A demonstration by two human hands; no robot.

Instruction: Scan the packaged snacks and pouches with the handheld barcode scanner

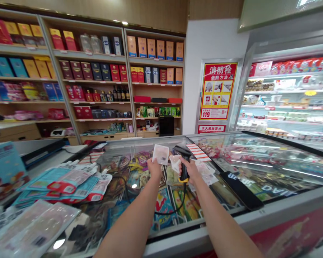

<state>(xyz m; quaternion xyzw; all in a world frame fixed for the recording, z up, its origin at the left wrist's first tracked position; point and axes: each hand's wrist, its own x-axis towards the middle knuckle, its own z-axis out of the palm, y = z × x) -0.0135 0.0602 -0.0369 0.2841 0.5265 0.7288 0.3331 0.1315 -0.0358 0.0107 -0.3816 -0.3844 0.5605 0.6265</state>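
My left hand (154, 168) pinches a small flat clear packet (160, 153) by its lower left edge; a barcode label shows at its lower right. My right hand (188, 170) is wrapped round the handle of a black and yellow barcode scanner (183, 152). The scanner's head points left, towards that packet, and its cable loops down over the freezer glass. Beside the scanner is another pale packet (174, 162); whether my right fingers touch it, I cannot tell. More clear packets (207, 173) lie on the glass just right of my right hand.
Under both hands is a glass-topped chest freezer (150, 234) full of packaged food. Blue and red pouches (67, 181) and larger clear packets (40, 227) lie at the left. A black panel (240, 190) rests on the right. Shelves of boxes (97, 71) and a lit fridge (285, 93) stand behind.
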